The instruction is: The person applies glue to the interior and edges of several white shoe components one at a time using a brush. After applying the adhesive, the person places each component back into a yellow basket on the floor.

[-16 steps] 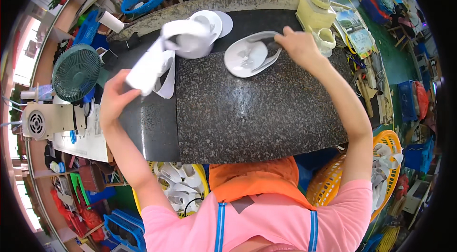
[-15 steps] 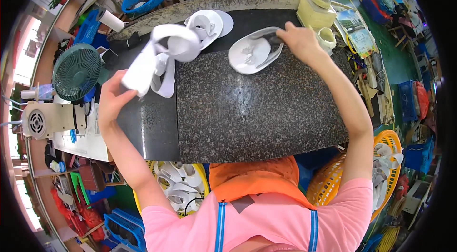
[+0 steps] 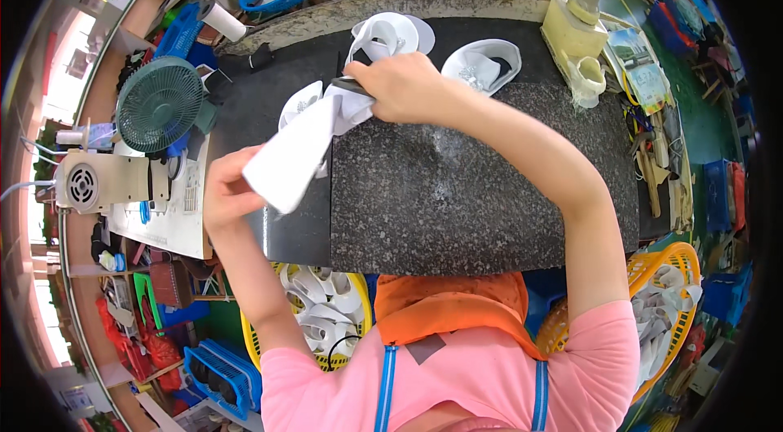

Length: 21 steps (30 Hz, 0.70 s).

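Note:
My left hand pinches the near end of a white slipper upper with a long flat sole-shaped part, tilted above the left side of the bench. Across the bench reaches my right hand, its fingers closed round a small dark flat tool at the far end of that white piece. The tool's kind is not clear. Behind the held piece lies another white slipper upper, partly covered. Farther back rest a white slipper upper and one with glittery trim.
The dark speckled stone bench top lies before me. A yellowish block with a cone stands at its back right. A green fan is on the left. Yellow baskets of white pieces flank my lap, another basket at right.
My right hand has moved left with the dark tool, from the glittery-trimmed upper to the piece in my left hand. That held piece has come lower and nearer; the view has shifted slightly.

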Each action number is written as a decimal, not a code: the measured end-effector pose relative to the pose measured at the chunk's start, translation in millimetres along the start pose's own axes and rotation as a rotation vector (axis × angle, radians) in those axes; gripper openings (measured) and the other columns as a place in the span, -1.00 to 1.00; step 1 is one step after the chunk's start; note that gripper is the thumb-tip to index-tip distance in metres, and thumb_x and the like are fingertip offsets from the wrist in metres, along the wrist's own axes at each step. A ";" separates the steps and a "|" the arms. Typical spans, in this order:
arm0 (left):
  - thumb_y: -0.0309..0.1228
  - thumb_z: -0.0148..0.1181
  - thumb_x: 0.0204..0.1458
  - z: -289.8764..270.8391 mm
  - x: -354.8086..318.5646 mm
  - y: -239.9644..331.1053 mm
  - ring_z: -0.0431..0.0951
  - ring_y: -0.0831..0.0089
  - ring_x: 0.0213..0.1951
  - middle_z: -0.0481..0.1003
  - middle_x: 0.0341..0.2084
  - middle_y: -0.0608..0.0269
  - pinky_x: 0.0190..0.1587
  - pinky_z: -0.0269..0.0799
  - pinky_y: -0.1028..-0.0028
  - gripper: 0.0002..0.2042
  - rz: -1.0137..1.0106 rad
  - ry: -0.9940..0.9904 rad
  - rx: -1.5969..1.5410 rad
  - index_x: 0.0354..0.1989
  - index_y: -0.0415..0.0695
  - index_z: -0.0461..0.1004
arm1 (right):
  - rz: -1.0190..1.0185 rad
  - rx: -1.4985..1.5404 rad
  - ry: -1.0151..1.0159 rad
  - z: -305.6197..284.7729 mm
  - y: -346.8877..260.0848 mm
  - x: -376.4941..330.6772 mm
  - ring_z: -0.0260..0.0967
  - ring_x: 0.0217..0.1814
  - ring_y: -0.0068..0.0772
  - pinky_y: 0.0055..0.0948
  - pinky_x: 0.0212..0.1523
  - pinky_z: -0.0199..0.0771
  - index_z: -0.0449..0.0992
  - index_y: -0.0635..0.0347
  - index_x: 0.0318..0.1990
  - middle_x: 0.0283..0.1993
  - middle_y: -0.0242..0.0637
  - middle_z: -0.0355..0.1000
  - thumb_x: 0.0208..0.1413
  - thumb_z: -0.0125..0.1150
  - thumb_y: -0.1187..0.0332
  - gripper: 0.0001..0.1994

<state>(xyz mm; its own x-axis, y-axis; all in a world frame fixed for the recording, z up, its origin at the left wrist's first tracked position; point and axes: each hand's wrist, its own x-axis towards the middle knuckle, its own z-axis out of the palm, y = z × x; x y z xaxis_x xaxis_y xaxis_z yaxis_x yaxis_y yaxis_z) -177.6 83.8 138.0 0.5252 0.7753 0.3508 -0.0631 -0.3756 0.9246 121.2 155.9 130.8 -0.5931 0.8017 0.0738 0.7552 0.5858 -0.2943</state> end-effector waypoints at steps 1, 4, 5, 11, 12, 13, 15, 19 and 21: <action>-0.50 0.33 -0.29 -10.4 -16.9 -1.3 0.49 0.25 -0.09 0.49 -0.18 0.01 0.01 0.32 0.33 -0.62 -0.019 0.171 0.003 -0.21 -0.33 0.47 | 0.035 -0.007 0.069 3.0 0.6 -8.8 0.45 -0.24 -0.02 -0.14 -0.28 0.42 0.21 0.08 0.09 -0.29 -0.09 0.44 -0.12 0.17 0.36 -0.47; -0.56 0.20 -0.18 -54.2 -68.7 18.0 0.50 0.28 -0.12 0.47 -0.16 0.01 -0.03 0.36 0.36 -0.60 0.097 0.596 -0.117 -0.08 -0.34 0.39 | -0.049 -0.060 0.170 13.3 25.0 -39.9 0.45 -0.34 -0.10 -0.18 -0.40 0.43 0.24 -0.05 0.08 -0.27 -0.20 0.37 -0.06 0.09 0.44 -0.53; -0.55 0.11 -0.10 -60.4 -71.1 25.6 0.49 0.32 -0.17 0.47 -0.18 0.04 -0.07 0.37 0.40 -0.62 0.099 0.660 -0.084 -0.03 -0.34 0.36 | -0.128 -0.127 0.224 17.1 39.6 -53.3 0.46 -0.40 -0.17 -0.23 -0.49 0.43 0.28 -0.10 0.05 -0.31 -0.25 0.35 -0.01 0.05 0.42 -0.59; -0.39 0.21 -0.12 -6.2 -17.7 -5.0 0.46 0.27 -0.16 0.48 -0.25 0.12 -0.12 0.33 0.36 -0.66 -0.613 0.410 1.148 -0.14 -0.27 0.43 | -0.372 -0.216 0.231 22.7 74.9 -111.0 0.38 -0.47 -0.28 -0.35 -0.52 0.41 0.31 -0.30 0.07 -0.35 -0.37 0.25 -0.03 0.04 0.45 -0.53; -0.39 0.29 -0.23 29.6 -7.9 -17.7 0.45 0.06 -0.14 0.47 -0.26 -0.03 -0.12 0.36 0.22 -0.64 -0.408 0.425 1.388 -0.21 -0.25 0.44 | -0.398 -0.202 0.247 17.7 69.8 -115.0 0.36 -0.47 -0.32 -0.37 -0.53 0.41 0.34 -0.30 0.06 -0.37 -0.40 0.24 -0.11 0.09 0.49 -0.48; -0.46 0.28 -0.30 67.5 7.2 -18.8 0.41 0.04 -0.06 0.42 -0.15 -0.04 -0.04 0.35 0.24 -0.57 -0.314 0.322 1.291 -0.14 -0.23 0.41 | -0.400 -0.200 0.243 18.8 66.7 -116.7 0.36 -0.47 -0.32 -0.37 -0.53 0.41 0.34 -0.30 0.06 -0.37 -0.40 0.24 -0.11 0.09 0.49 -0.48; -0.58 0.17 -0.31 125.3 21.5 -42.3 0.27 0.13 0.13 0.33 0.01 0.05 0.17 0.17 0.17 -0.45 0.067 -0.146 1.145 0.02 -0.17 0.32 | -0.442 -0.050 0.282 18.1 59.4 -116.9 0.36 -0.47 -0.34 -0.39 -0.53 0.40 0.34 -0.25 0.07 -0.38 -0.40 0.25 -0.21 0.14 0.53 -0.41; -0.54 0.15 -0.31 140.3 42.2 -54.4 0.08 0.25 0.28 0.27 0.11 0.15 0.30 -0.09 0.04 -0.36 0.319 -0.511 1.138 0.12 -0.12 0.24 | -0.512 0.021 0.212 13.6 51.2 -128.7 0.36 -0.48 -0.35 -0.41 -0.55 0.41 0.35 -0.22 0.06 -0.38 -0.40 0.27 -0.29 0.17 0.55 -0.38; -0.52 0.14 -0.30 140.8 43.3 -54.7 0.22 0.21 0.19 0.33 0.02 0.15 0.25 0.08 0.13 -0.50 0.408 -0.491 1.194 -0.03 -0.17 0.37 | -0.504 0.032 0.201 14.6 52.9 -136.9 0.37 -0.48 -0.37 -0.41 -0.56 0.41 0.34 -0.23 0.07 -0.40 -0.40 0.26 -0.23 0.15 0.52 -0.41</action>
<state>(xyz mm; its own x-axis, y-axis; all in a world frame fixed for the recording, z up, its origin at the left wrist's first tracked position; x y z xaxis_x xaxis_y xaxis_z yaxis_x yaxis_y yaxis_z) -32.0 66.5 81.8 0.9083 0.3383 0.2462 0.3519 -0.9359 -0.0123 238.3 75.3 91.3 -0.8123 0.4310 0.3929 0.3800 0.9022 -0.2040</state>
